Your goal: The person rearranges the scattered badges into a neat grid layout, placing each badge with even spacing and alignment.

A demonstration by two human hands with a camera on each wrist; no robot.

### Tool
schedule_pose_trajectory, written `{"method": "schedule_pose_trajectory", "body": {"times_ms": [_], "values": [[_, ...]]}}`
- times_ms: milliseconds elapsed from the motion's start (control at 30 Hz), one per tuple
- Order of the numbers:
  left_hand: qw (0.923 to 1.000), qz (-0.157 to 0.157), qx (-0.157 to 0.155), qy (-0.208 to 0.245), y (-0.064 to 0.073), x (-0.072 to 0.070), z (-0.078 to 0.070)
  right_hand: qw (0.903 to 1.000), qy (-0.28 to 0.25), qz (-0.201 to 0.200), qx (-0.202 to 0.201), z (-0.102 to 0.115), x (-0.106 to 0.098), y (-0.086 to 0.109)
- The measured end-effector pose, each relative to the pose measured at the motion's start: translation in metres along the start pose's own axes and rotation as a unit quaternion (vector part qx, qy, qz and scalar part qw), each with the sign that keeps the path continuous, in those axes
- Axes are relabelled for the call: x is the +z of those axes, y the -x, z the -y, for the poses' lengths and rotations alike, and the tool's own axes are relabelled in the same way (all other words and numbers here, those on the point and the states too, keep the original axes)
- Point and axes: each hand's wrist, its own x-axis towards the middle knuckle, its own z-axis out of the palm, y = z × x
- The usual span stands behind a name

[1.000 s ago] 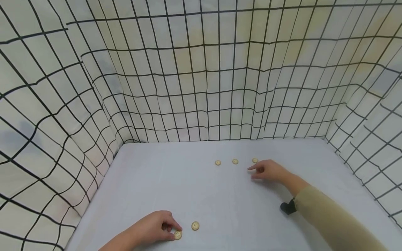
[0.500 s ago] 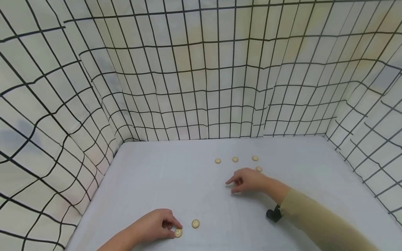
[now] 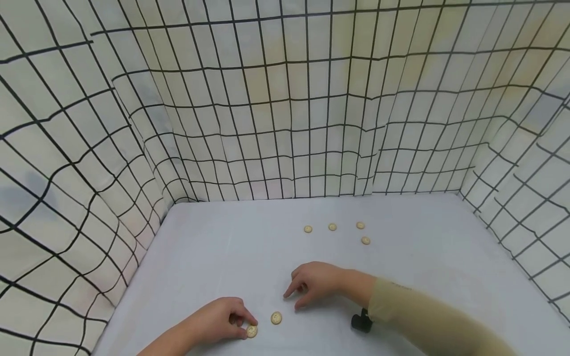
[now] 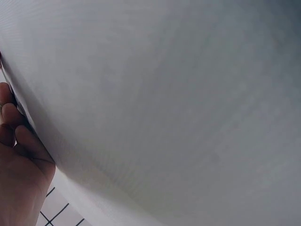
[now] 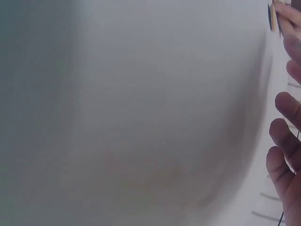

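Note:
At the front left of the table, my left hand (image 3: 218,319) pinches a round cream button (image 3: 252,331) by its edge, between thumb and index finger. A second button (image 3: 276,318) lies flat just to the right of it. My right hand (image 3: 318,283) is over the white cloth beyond and to the right of that second button, thumb and index finger apart, holding nothing. In the right wrist view its loosely bent fingers (image 5: 282,134) show at the right edge. The left wrist view shows curled left fingers (image 4: 14,113) at its left edge; the button is hidden there.
Farther back lie three similar buttons in a row: a left one (image 3: 308,229), a middle one (image 3: 332,227) and a right one (image 3: 360,225). Another button (image 3: 365,241) lies just in front of the right one. White walls with a black grid (image 3: 267,123) enclose the table (image 3: 213,247).
My right hand has moved from the back right toward the front left, uncovering a button near the back row. My left hand stays on its button.

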Motion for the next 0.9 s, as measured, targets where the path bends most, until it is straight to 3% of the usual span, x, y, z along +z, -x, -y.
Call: {"method": "schedule_pose_trajectory", "body": {"times_ms": [200,367,900], "values": [[0.9999,0.0,0.007,0.012,0.0,0.0,0.0,0.9975,0.018,0.011,-0.067,0.017,0.006,-0.015],[0.9996,0.002,0.01,0.028,0.0,0.0,0.0,0.9952,0.025,0.016,-0.093,0.022,0.009,-0.021],[0.9982,0.006,0.014,0.058,0.0,0.001,0.001,0.995,0.018,0.049,-0.085,0.027,0.012,-0.028]]}}
